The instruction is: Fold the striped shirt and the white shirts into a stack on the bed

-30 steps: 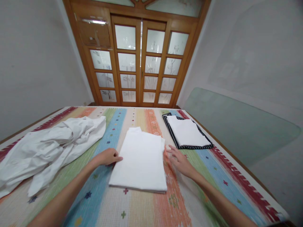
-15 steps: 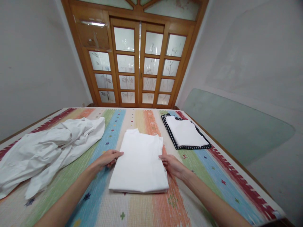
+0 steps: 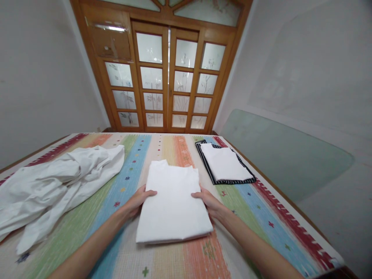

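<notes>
A folded white garment (image 3: 174,209), squared into a flat bundle, is in front of me at the middle of the table. My left hand (image 3: 141,198) grips its left edge, thumb on top and the other fingers hidden beneath. On the opposite edge, my right hand (image 3: 207,199) holds it the same way. The bundle's near edge looks slightly tilted; whether all of it is off the cloth I cannot tell. At the left lies a crumpled white garment (image 3: 66,182), spread loosely. To the right rests a folded white cloth (image 3: 225,161) on top of a folded black-and-white striped one (image 3: 213,179).
A colourful striped cloth (image 3: 95,217) covers the table. Beyond its far edge stand wooden doors with glass panes (image 3: 154,81). Pale walls flank both sides, and a greenish panel (image 3: 285,155) is along the right wall.
Both hands have slid further onto the folded white garment, with thumbs now over its top and fingers underneath. The bundle has shifted slightly toward me and turned a little.
</notes>
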{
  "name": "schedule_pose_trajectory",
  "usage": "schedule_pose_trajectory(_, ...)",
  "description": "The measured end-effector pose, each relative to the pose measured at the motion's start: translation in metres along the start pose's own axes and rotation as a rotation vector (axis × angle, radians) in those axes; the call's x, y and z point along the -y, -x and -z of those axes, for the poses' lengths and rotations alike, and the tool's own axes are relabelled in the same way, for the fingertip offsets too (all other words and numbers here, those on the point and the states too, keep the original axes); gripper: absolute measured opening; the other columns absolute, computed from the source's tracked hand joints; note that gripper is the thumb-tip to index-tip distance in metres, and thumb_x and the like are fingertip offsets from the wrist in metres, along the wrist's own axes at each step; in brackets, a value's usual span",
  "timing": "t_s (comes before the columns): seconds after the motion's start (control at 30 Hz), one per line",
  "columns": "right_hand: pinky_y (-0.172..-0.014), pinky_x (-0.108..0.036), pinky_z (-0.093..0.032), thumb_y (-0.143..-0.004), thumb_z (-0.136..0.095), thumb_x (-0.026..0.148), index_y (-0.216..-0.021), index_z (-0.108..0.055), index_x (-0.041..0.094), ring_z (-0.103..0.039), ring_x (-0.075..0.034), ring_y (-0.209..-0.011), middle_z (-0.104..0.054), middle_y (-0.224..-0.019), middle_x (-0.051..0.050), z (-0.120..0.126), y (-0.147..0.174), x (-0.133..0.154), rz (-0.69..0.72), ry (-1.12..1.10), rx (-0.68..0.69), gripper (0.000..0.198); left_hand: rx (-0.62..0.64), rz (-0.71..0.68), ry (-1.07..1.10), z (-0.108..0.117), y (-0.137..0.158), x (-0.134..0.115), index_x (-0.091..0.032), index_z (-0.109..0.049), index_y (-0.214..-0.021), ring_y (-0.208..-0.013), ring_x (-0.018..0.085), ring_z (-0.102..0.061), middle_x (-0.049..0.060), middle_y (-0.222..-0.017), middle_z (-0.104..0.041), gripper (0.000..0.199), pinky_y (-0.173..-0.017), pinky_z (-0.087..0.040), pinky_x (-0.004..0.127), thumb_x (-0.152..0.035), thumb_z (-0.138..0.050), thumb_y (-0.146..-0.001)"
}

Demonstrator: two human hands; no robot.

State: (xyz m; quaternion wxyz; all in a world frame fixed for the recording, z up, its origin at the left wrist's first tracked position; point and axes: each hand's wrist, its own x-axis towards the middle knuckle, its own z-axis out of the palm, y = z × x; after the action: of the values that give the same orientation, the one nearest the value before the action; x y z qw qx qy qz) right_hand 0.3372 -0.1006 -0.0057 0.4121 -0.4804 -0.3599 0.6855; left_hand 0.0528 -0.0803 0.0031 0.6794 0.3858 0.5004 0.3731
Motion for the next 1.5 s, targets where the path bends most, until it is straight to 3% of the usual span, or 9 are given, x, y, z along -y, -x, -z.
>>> schedule_pose_trajectory(0.2,-0.082,-0.036,-0.055,-0.065,-0.074,0.019,-0.107,-0.062,0.017,-0.071,-0.024,-0.087,-0.075,-0.104,-0.010,0.024,0.011,0.053,0.042,0.035,0.009,0.043,0.037,-0.090,0.079,-0.029,-0.013,-0.018,-0.016,-0.053,-0.115,-0.085,0.026,-0.071,0.014,-0.104,-0.072,0.060,-0.071,-0.058,0.034,-0.021,-0.078,-0.061)
schedule_pose_trajectory(0.37,-0.081,-0.038,-0.056,-0.068,-0.074,0.021,-0.110,-0.061,0.016,-0.072,-0.026,-0.087,-0.075,-0.102,-0.012,0.056,0.022,0.108,0.137,0.109,-0.019,0.044,0.090,-0.220,0.123,-0.073,-0.035,-0.051,-0.017,-0.049,-0.116,-0.089,0.025,-0.070,0.014,-0.116,-0.069,0.064,-0.072,-0.058,0.033,-0.020,-0.078,-0.059)
schedule_pose_trajectory(0.6,-0.077,-0.040,-0.059,-0.072,-0.069,0.016,-0.109,-0.064,0.016,-0.073,-0.027,-0.083,-0.075,-0.098,-0.013,0.128,0.021,0.169,0.139,0.206,-0.161,0.038,0.259,-0.362,0.200,-0.153,-0.095,-0.083,-0.016,-0.050,-0.117,-0.090,0.022,-0.067,0.014,-0.119,-0.066,0.066,-0.072,-0.055,0.030,-0.014,-0.074,-0.056)
schedule_pose_trajectory(0.77,-0.064,-0.035,-0.060,-0.071,-0.071,0.012,-0.104,-0.066,0.013,-0.072,-0.023,-0.067,-0.076,-0.091,-0.014,0.183,0.009,0.193,0.148,0.228,-0.319,0.033,0.288,-0.329,0.140,-0.206,-0.144,-0.085,-0.018,-0.049,-0.115,-0.076,0.015,-0.064,0.010,-0.110,-0.067,0.066,-0.058,-0.049,0.023,-0.014,-0.072,-0.053)
schedule_pose_trajectory(0.9,-0.066,-0.038,-0.060,-0.070,-0.074,0.011,-0.108,-0.065,0.012,-0.072,-0.024,-0.066,-0.076,-0.089,-0.014,0.214,-0.003,0.199,0.139,0.229,-0.428,0.039,0.232,-0.284,0.101,-0.240,-0.174,-0.080,-0.018,-0.050,-0.113,-0.072,0.014,-0.062,0.010,-0.108,-0.067,0.064,-0.053,-0.044,0.020,-0.015,-0.071,-0.053)
schedule_pose_trajectory(1.03,-0.068,-0.038,-0.060,-0.067,-0.076,0.011,-0.106,-0.063,0.013,-0.071,-0.023,-0.068,-0.076,-0.090,-0.013,0.237,-0.020,0.197,0.150,0.237,-0.477,0.041,0.173,-0.279,0.072,-0.258,-0.198,-0.070,-0.021,-0.051,-0.113,-0.074,0.014,-0.063,0.006,-0.104,-0.068,0.061,-0.053,-0.044,0.019,-0.013,-0.067,-0.055)
schedule_pose_trajectory(1.17,-0.068,-0.036,-0.058,-0.063,-0.078,0.013,-0.099,-0.063,0.014,-0.070,-0.022,-0.069,-0.075,-0.087,-0.011,0.259,-0.043,0.185,0.176,0.263,-0.491,0.039,0.083,-0.229,0.031,-0.264,-0.222,-0.051,-0.021,-0.050,-0.114,-0.078,0.016,-0.064,0.006,-0.102,-0.069,0.060,-0.056,-0.047,0.021,-0.010,-0.066,-0.057)
schedule_pose_trajectory(1.3,-0.072,-0.037,-0.056,-0.065,-0.076,0.018,-0.093,-0.063,0.017,-0.070,-0.023,-0.073,-0.074,-0.081,-0.009,0.276,-0.066,0.162,0.105,0.404,-0.634,0.031,0.006,-0.182,-0.003,-0.265,-0.240,-0.028,-0.016,-0.050,-0.113,-0.090,0.021,-0.066,0.012,-0.105,-0.068,0.054,-0.065,-0.051,0.025,-0.010,-0.066,-0.061)
schedule_pose_trajectory(1.5,-0.072,-0.035,-0.055,-0.069,-0.071,0.018,-0.100,-0.061,0.018,-0.069,-0.022,-0.075,-0.072,-0.080,-0.006,0.288,-0.076,0.143,0.105,0.392,-0.683,0.033,0.086,-0.218,0.012,-0.265,-0.243,-0.017,-0.018,-0.052,-0.111,-0.096,0.021,-0.068,0.010,-0.105,-0.071,0.043,-0.079,-0.054,0.029,-0.013,-0.067,-0.071)
